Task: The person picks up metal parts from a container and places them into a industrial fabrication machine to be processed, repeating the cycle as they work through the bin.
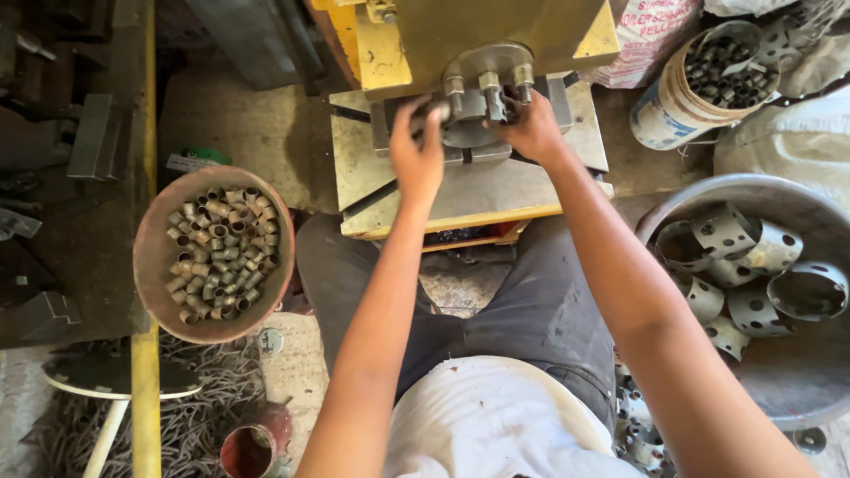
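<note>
Both hands sit at the press die (pixel 478 124): left hand (pixel 418 150) pinching a small tube (pixel 436 110), right hand (pixel 534 128) curled against it.

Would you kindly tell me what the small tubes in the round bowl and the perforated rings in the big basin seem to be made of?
Small tubes: probably steel or brass, dull tan-grey, with thin hollow walls and a faint sheen. Perforated rings: likely sheet steel, plated or galvanised, judging by bright silvery glints and clean punched holes.

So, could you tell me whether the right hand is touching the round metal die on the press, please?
Touching. The head view shows the right hand resting against the round metal die, its fingers on the bolted block with no gap visible.
</note>
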